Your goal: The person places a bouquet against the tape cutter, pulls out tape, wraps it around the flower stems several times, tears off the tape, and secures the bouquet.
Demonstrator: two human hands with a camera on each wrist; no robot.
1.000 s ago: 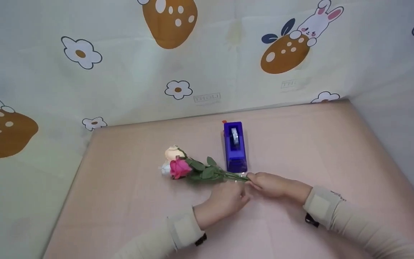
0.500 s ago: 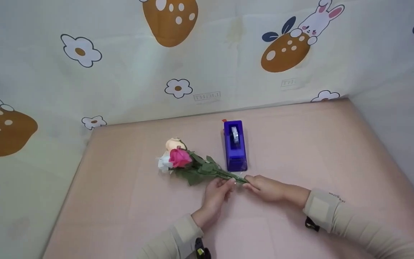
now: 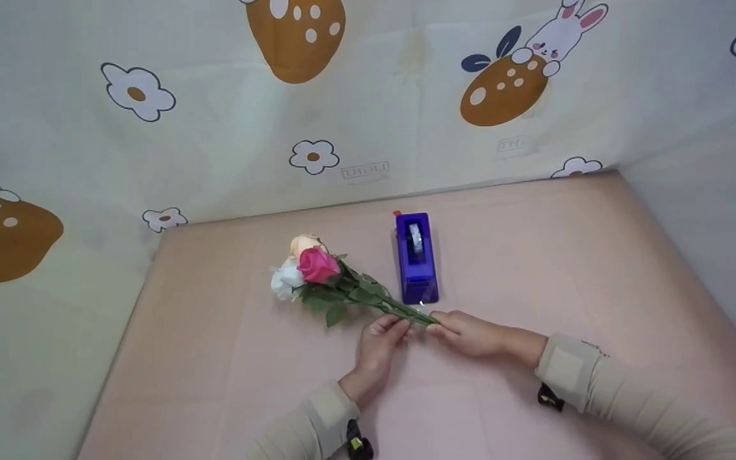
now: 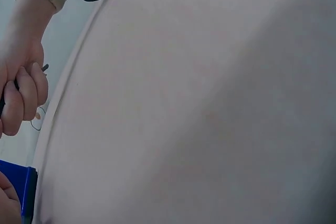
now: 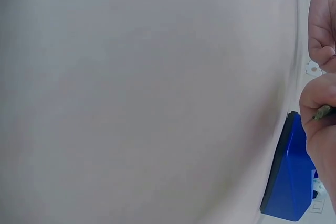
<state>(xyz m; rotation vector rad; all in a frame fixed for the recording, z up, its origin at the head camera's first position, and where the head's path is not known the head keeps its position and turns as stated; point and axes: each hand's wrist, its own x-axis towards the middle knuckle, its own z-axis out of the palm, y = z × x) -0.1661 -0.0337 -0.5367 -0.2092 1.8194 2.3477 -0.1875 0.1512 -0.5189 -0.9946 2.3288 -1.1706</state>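
A bunch of roses, one pink (image 3: 318, 265), one peach (image 3: 305, 244) and one white (image 3: 285, 280), slants across the middle of the head view. My right hand (image 3: 470, 333) grips the green stems (image 3: 400, 308) close to their lower ends. A stem tip (image 5: 323, 112) pokes out of that fist in the right wrist view. Along the stems, to the left, my left hand (image 3: 375, 351) pinches with thumb and fingers at their lower side. Glossy clear tape (image 3: 421, 307) glints on the stems between the hands; the part within the left fingers is hidden.
A blue tape dispenser (image 3: 419, 278) with a roll in it stands just behind the stems, close to the right hand. The pink-beige table cover (image 3: 534, 255) ends at a wall sheet (image 3: 214, 128) printed with rabbits and flowers.
My left hand has turned over and shifted left along the stems. The flower heads have risen and swung toward the back, the white rose showing more. The right hand keeps its grip.
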